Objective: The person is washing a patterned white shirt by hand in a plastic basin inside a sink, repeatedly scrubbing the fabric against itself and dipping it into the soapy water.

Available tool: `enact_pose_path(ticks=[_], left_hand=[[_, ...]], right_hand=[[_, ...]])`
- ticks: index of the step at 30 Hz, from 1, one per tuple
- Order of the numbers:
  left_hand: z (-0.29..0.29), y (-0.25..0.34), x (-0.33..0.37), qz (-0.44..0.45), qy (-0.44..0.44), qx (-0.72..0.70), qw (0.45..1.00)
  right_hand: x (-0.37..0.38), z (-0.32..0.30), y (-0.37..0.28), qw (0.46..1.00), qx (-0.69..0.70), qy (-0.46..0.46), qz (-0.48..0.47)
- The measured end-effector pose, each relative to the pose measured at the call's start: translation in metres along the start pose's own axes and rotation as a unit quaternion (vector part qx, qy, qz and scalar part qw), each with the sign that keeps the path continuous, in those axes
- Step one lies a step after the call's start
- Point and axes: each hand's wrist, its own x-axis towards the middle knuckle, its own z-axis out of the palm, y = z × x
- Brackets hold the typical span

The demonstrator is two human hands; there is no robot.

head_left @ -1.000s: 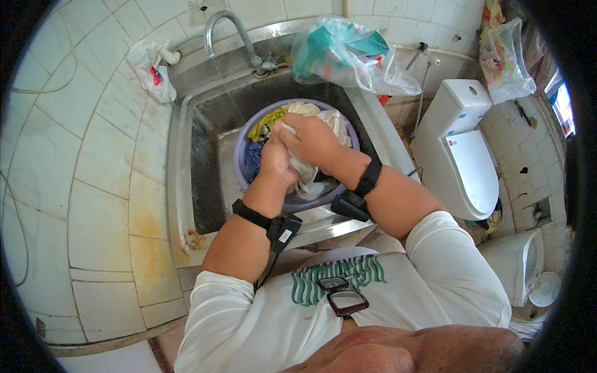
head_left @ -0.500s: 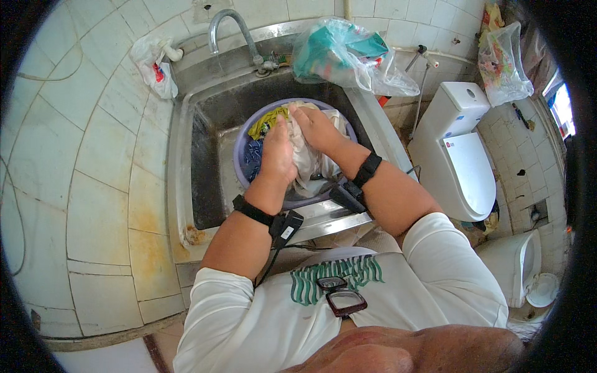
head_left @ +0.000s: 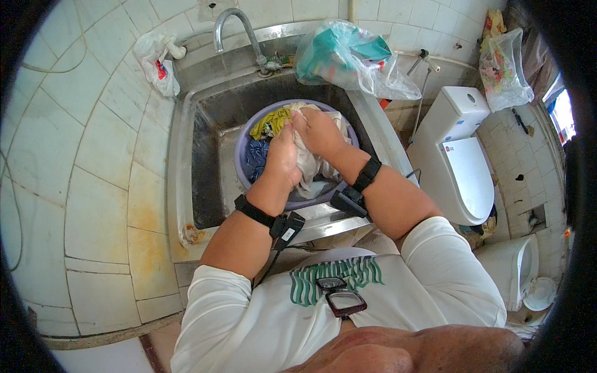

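A round lavender basin [head_left: 239,152] in the sink holds several wet-looking clothes. Inside it a cream garment [head_left: 306,163] lies between my hands and hangs down toward the basin's near side. My left hand [head_left: 284,152] is closed on its left side, with the thumb side up. From the right, my right hand [head_left: 317,133] presses against the left one, fingers curled in around the cloth. Parts of both hands' fingertips are hidden. Left of my hands lie a yellow-green cloth [head_left: 268,123] and a dark blue patterned cloth [head_left: 255,158].
The basin stands inside a stainless steel sink [head_left: 208,158] with a curved faucet [head_left: 239,18] behind. On the sink's back right corner sits a clear plastic bag [head_left: 348,59] with teal contents. To the right is a white toilet [head_left: 469,174]. Another white bag [head_left: 155,65] hangs on the left wall.
My fingers have curled in and come closer together over the cream garment; before, they were straighter. The whole view has shifted slightly.
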Motion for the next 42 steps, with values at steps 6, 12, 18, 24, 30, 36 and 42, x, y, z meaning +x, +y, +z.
enact_pose_path(ticks=[6,12,18,24,30,36,42], left_hand=[[-0.013,0.012,-0.001,-0.051,-0.019,-0.044,0.998],[0.001,0.001,0.000,-0.011,-0.022,-0.005,1.000],[0.007,0.016,-0.011,-0.062,-0.070,0.067,0.993],[0.000,0.039,-0.016,-0.055,-0.064,0.167,0.982],[-0.018,0.069,-0.017,0.247,0.035,0.141,0.958],[-0.022,0.089,-0.016,0.383,0.118,0.143,0.905],[-0.032,0.103,-0.021,0.378,0.189,0.166,0.891]], right_hand=[[-0.013,-0.016,-0.042,0.991,-0.069,-0.103,-0.048],[0.000,0.000,-0.002,0.999,-0.028,-0.011,-0.027],[0.010,-0.014,0.019,0.995,0.071,0.010,0.065],[0.016,-0.019,0.032,0.984,0.146,0.006,0.100],[0.015,-0.030,0.014,0.989,0.097,-0.091,0.060],[0.006,-0.018,0.047,0.942,-0.109,-0.319,0.007],[0.016,-0.037,0.031,0.974,-0.077,-0.158,0.142]])
